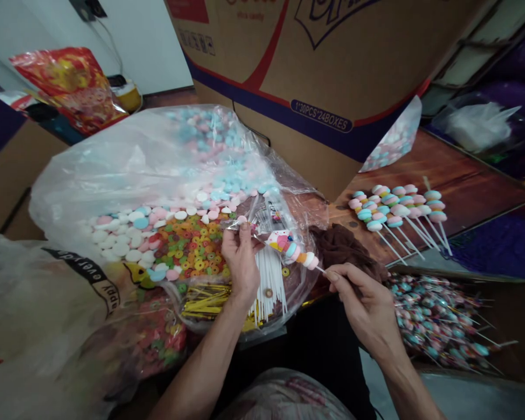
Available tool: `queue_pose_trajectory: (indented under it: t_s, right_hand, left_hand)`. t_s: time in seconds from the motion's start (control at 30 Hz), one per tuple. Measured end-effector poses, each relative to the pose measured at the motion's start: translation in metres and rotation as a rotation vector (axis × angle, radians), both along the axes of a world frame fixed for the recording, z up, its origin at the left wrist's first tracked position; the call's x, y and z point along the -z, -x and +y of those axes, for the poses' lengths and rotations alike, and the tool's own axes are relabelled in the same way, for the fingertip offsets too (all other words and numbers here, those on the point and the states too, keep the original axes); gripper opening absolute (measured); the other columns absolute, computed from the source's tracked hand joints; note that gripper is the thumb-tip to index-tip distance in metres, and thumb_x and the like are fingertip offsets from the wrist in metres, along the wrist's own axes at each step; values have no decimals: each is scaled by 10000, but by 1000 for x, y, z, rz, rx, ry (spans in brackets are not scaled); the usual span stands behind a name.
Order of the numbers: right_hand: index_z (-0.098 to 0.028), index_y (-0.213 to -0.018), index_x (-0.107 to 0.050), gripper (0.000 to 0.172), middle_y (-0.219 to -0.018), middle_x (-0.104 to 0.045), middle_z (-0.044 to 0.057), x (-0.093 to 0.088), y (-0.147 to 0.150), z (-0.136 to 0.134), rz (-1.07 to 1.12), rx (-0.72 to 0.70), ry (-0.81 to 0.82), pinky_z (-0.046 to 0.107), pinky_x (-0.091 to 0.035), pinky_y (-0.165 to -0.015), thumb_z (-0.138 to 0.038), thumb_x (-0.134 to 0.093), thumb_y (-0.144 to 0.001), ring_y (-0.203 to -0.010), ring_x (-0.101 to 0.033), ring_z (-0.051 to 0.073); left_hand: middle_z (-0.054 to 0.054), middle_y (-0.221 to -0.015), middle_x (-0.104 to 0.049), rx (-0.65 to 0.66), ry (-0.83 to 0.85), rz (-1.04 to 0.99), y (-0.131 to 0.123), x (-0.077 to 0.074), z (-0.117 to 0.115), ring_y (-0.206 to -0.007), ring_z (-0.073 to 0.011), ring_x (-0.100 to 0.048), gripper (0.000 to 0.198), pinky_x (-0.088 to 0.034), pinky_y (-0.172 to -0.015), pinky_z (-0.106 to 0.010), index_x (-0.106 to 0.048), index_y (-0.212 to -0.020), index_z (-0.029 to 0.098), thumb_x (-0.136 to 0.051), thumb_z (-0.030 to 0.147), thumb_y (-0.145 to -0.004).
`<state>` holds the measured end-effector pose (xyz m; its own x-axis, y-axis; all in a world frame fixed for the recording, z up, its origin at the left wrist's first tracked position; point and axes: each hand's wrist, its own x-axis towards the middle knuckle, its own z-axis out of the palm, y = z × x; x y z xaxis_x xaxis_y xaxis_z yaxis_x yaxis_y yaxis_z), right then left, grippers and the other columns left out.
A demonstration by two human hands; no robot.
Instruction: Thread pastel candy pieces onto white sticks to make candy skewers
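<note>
My left hand [241, 259] pinches the mouth of a small clear wrapper [262, 233] printed with a bright pattern. My right hand [362, 306] pinches the white stick of a candy skewer [295, 251], whose pastel pieces lie partly inside that wrapper. Both hands hover over a big clear plastic bag [126, 169] holding white, pink and blue marshmallow discs [131, 230] and small coloured ring candies [192, 248]. Loose white sticks [269, 286] and gold twist ties [203, 300] lie just below my left hand.
Several bare candy skewers [396, 210] lie on the wooden tabletop [476, 192] at the right. A box of wrapped skewers [437, 318] sits at lower right. A brown cloth [345, 248] lies beside my right hand. A large cardboard carton [310, 76] stands behind.
</note>
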<state>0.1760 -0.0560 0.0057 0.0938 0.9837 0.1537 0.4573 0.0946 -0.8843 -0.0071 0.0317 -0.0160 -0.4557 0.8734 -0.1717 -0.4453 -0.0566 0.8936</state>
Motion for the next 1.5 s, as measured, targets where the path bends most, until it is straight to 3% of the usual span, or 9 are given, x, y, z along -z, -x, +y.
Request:
queue_pose_trajectory:
  t_s: [0.2, 0.43, 0.53, 0.7, 0.8, 0.97, 1.1, 1.27, 1.5]
  right_hand:
    - [-193, -770, -632, 230, -586, -518, -42, 2, 6, 1, -1, -27, 37, 212, -384, -498, -299, -538, -951, -528, -485, 102]
    - [-183, -892, -629, 87, -754, -650, 8, 5, 9, 2, -251, 7, -340, 237, -457, -659, -143, -564, -934, -675, -608, 122]
    - [-187, -908, -617, 71, -767, -654, 19, 10, 10, 3, -306, -24, -382, 259, -462, -667, -138, -572, -931, -688, -617, 139]
    - [-190, -895, -612, 78, -769, -657, 14, 19, 11, 8, -299, -91, -311, 249, -472, -679, -161, -559, -945, -694, -632, 139]
    - [-189, -904, -614, 89, -748, -649, 3, 21, 11, 9, -258, -93, -259, 220, -457, -632, -167, -543, -953, -657, -624, 121]
    - [-194, -915, -616, 123, -667, -584, -24, 20, 11, 7, -256, -68, -191, 217, -421, -603, -214, -508, -973, -588, -568, 105]
    - [-199, -828, -582, 201, -587, -494, -52, 14, 15, 5, -97, -71, -18, 206, -371, -533, -262, -475, -986, -509, -472, 84]
    - [-197, -739, -533, 290, -567, -469, -54, 13, 24, 3, 173, -50, 200, 201, -299, -453, -354, -477, -976, -476, -392, 76]
    - [-182, -767, -563, 280, -529, -458, -64, 16, 37, 3, 348, -31, 287, 200, -289, -431, -379, -496, -954, -431, -355, 71]
  left_hand:
    - [22, -779, -605, -16, -49, 75, -3, 5, -2, -647, -87, -581, 312, -512, -632, -215, -563, -860, 194, -727, 448, -781]
    - [6, -827, -643, 7, -3, 76, 1, 3, -1, -635, -103, -622, 307, -498, -573, -209, -563, -933, 207, -687, 460, -812]
    - [9, -824, -640, 27, -23, 79, 0, 4, -1, -644, -105, -626, 312, -498, -577, -206, -557, -916, 208, -692, 466, -806]
    - [1, -821, -652, 7, -14, 80, -2, 6, -2, -655, -113, -641, 342, -514, -614, -225, -544, -933, 212, -670, 507, -817]
    - [-16, -818, -683, 66, -5, 21, -2, 2, -3, -698, -143, -679, 374, -530, -666, -258, -524, -978, 224, -640, 548, -830]
    - [-22, -833, -709, 158, 27, -66, -4, -3, -3, -727, -146, -690, 420, -534, -728, -280, -495, -941, 212, -777, 450, -739]
    - [-15, -800, -707, 202, 11, -168, -6, -3, -3, -697, -131, -680, 402, -532, -738, -279, -521, -880, 191, -820, 390, -699]
    - [-30, -826, -710, 196, -6, -298, -8, -6, -3, -803, -194, -716, 384, -539, -743, -304, -548, -869, 185, -817, 403, -703]
    - [-1, -786, -675, 230, 5, -303, -18, -8, -10, -777, -175, -708, 358, -544, -706, -291, -532, -834, 194, -776, 442, -748]
